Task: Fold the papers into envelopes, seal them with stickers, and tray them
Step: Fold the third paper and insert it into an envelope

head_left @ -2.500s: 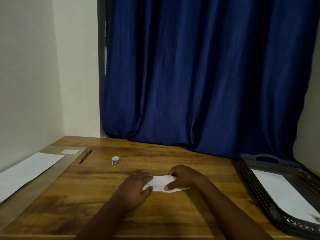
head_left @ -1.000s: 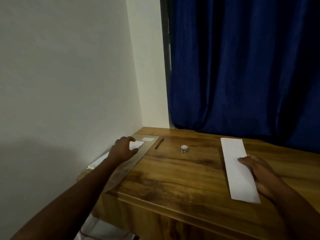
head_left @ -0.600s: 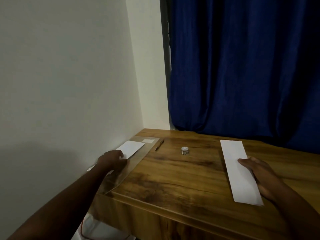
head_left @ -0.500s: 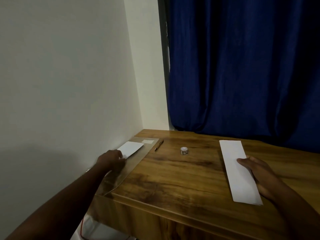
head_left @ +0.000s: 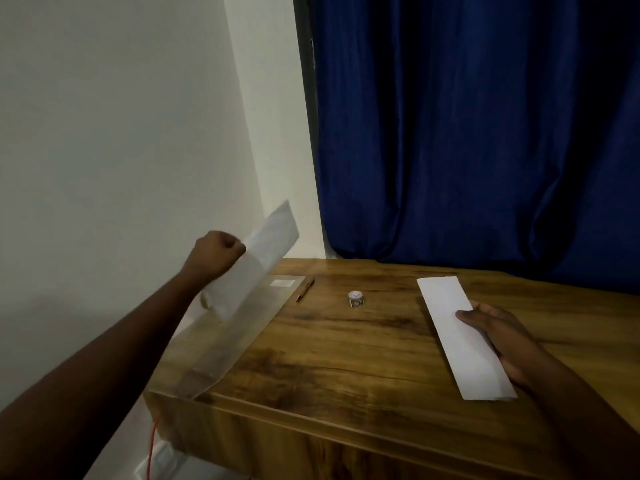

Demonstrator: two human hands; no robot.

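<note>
My left hand (head_left: 217, 253) is raised over the table's left edge and grips a white sheet of paper (head_left: 258, 268) in a fist. The sheet hangs in the air, slanting up toward the wall. On the right of the wooden table (head_left: 346, 358) lies a long, narrow folded white paper (head_left: 450, 317). My right hand (head_left: 495, 332) rests on its near right side with the thumb on top. A small roll of stickers (head_left: 355, 298) stands at the middle back of the table. The tray is out of view.
A clear plastic sleeve (head_left: 235, 341) lies along the table's left edge, with a small white label (head_left: 282, 282) at its far end. A pen (head_left: 305, 289) lies beside it. A white wall is close on the left, a blue curtain behind. A red cord (head_left: 152, 441) hangs below the table's corner.
My left hand has lifted a sheet from the pile at the table's left edge into the air. My right hand stays on the long folded paper. Earlier, my view swung left, away from the tray.
</note>
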